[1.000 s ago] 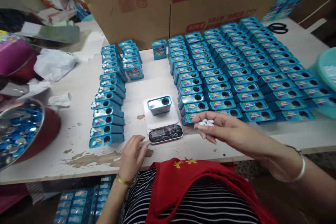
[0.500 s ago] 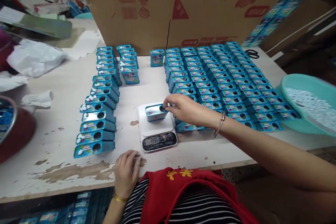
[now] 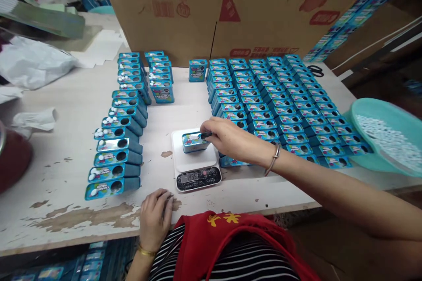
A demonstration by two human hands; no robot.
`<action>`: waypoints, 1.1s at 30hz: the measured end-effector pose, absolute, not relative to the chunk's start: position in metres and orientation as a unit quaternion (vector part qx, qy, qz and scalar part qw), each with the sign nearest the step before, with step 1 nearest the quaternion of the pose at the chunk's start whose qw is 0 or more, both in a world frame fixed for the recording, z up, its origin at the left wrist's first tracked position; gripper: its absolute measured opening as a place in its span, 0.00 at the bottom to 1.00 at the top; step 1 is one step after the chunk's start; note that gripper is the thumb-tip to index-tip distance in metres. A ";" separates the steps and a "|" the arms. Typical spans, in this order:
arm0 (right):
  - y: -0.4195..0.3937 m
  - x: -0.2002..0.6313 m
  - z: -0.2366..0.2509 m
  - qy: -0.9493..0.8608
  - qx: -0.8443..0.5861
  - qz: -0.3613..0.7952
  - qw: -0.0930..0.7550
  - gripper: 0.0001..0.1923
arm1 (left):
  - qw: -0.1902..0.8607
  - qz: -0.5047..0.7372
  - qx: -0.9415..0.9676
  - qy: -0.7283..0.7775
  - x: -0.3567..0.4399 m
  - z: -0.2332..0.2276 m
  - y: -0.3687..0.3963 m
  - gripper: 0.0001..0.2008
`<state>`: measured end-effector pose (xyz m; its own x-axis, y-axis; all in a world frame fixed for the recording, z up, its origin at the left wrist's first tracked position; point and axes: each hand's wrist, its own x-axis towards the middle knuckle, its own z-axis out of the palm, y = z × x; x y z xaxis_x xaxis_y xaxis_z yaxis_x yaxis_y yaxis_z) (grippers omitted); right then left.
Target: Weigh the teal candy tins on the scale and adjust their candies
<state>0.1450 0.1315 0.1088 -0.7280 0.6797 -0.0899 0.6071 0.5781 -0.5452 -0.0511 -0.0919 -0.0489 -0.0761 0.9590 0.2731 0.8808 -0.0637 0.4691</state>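
A white digital scale [image 3: 197,180] stands in front of me, its display lit with digits. One blue tin [image 3: 195,145] labelled "Caramelo" lies on its platform, the round opening at its right end. My right hand [image 3: 229,139] is over that end with thumb and fingers pinched. Something dark shows at the fingertips; I cannot make out whether they grip it or cover the opening. My left hand [image 3: 154,215] rests on the table edge, fingers loosely bent and a little apart, holding nothing. Left of the scale runs a row of similar tins [image 3: 112,158] with small white candies on their tops.
Rows of blue tins [image 3: 283,110] fill the table's right side. A turquoise basin [image 3: 359,114] of white candies stands at the far right, black scissors [image 3: 315,70] behind it. A large cardboard box [image 3: 198,26] blocks the back. Crumpled paper [image 3: 34,119] and a dark red bowl [image 3: 15,156] are left.
The white candy at my right fingertips is no longer visible, and a dark spot shows there instead. My right hand has shifted slightly left over the tin. My left hand stays on the table.
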 end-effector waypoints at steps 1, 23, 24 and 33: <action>0.132 0.145 0.109 -0.883 -0.366 0.285 0.072 0.11 | 0.072 0.273 0.675 0.682 -0.051 -0.049 -0.092 0.08; 0.103 0.197 0.097 -0.630 -0.452 0.563 0.287 0.13 | 0.092 0.347 0.632 0.687 -0.044 -0.028 -0.077 0.14; 0.096 0.192 0.098 -0.606 -0.450 0.589 0.290 0.15 | 0.088 0.366 0.628 0.681 -0.042 -0.020 -0.066 0.18; 0.039 0.163 0.079 -0.190 -0.426 0.805 0.366 0.23 | 0.178 0.379 0.695 0.584 -0.025 0.018 0.070 0.25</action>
<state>0.1629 0.0389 0.0793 -0.3688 0.7514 -0.5471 -0.4279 -0.6598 -0.6177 -0.0245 0.0699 0.0184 0.0288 0.9474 0.3187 0.6767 -0.2531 0.6913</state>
